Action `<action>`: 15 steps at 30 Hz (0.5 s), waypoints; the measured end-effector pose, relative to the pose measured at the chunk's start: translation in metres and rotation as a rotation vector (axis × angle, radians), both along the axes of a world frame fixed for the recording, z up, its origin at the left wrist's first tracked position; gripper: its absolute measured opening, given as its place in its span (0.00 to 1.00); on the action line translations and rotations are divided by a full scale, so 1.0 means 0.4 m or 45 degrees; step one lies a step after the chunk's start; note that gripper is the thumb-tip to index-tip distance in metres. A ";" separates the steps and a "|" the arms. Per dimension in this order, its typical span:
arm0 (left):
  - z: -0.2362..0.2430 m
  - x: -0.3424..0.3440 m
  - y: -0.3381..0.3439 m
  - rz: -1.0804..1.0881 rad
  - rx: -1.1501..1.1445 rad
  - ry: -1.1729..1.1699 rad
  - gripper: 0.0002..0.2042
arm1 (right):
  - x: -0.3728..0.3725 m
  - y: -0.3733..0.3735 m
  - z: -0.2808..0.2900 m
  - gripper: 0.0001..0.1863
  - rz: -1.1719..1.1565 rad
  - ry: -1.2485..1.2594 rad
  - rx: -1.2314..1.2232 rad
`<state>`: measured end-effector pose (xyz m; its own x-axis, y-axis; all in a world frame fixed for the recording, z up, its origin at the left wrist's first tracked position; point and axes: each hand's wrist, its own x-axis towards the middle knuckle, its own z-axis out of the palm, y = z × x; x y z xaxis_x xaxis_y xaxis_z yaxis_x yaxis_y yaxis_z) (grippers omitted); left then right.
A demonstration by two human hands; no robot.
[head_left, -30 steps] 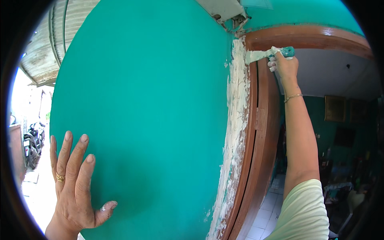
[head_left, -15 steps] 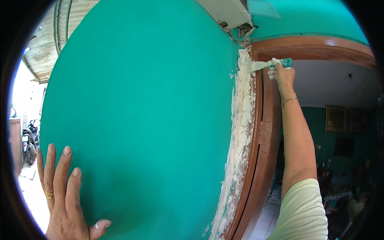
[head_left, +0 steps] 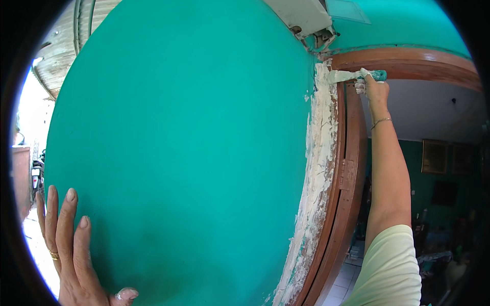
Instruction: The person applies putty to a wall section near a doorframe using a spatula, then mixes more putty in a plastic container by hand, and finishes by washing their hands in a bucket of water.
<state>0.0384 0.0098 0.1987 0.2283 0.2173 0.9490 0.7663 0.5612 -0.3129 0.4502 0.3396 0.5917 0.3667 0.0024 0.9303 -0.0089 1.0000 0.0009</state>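
High at the right, my right hand (head_left: 376, 93) is closed around the teal handle of a putty knife (head_left: 345, 76). Its putty-smeared blade lies against the top of a rough white strip of putty (head_left: 320, 137). This strip runs down between the turquoise wall (head_left: 178, 127) and the brown wooden door frame (head_left: 403, 58). White putty coats the fingers of that hand. At the lower left, my left hand (head_left: 79, 260) is spread open in front of the wall, holding nothing; whether its palm touches the wall I cannot tell. White residue marks its thumb.
A brown door panel with a hinge (head_left: 348, 174) stands beside the frame. Above the corner hangs a pale, broken-edged box (head_left: 301, 18). Through the doorway is a dim room with framed pictures (head_left: 434, 156). Outdoors at far left, part of a motorbike (head_left: 37, 176) shows.
The blade has moved slightly upward along the putty strip, with my right hand still gripping the knife. The view has shifted a little, and my left hand appears further left, still spread.
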 end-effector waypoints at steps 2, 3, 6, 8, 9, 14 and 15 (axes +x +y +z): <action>0.001 0.006 -0.002 0.033 -0.004 0.008 0.41 | -0.009 0.014 0.010 0.11 -0.023 -0.018 0.003; -0.001 0.002 0.001 0.018 0.002 0.016 0.41 | -0.013 0.025 0.028 0.11 -0.050 0.000 0.027; -0.004 -0.009 0.004 -0.004 -0.002 0.016 0.41 | -0.019 0.015 0.050 0.11 -0.048 -0.010 0.029; 0.000 -0.001 -0.001 -0.019 -0.027 0.001 0.41 | -0.008 0.000 0.050 0.11 -0.006 0.023 -0.005; 0.000 -0.001 -0.001 -0.008 -0.029 0.002 0.41 | -0.010 0.003 0.049 0.11 0.027 -0.001 -0.025; -0.003 0.001 0.001 0.050 -0.044 0.009 0.41 | -0.033 0.010 0.074 0.11 0.075 0.012 0.011; -0.002 0.003 0.001 0.044 -0.047 0.004 0.41 | -0.020 0.012 0.080 0.11 0.096 0.034 0.001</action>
<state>0.0398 0.0101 0.1977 0.2229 0.2599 0.9396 0.7459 0.5751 -0.3360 0.4424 0.3446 0.6236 0.3899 0.0300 0.9204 -0.0839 0.9965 0.0030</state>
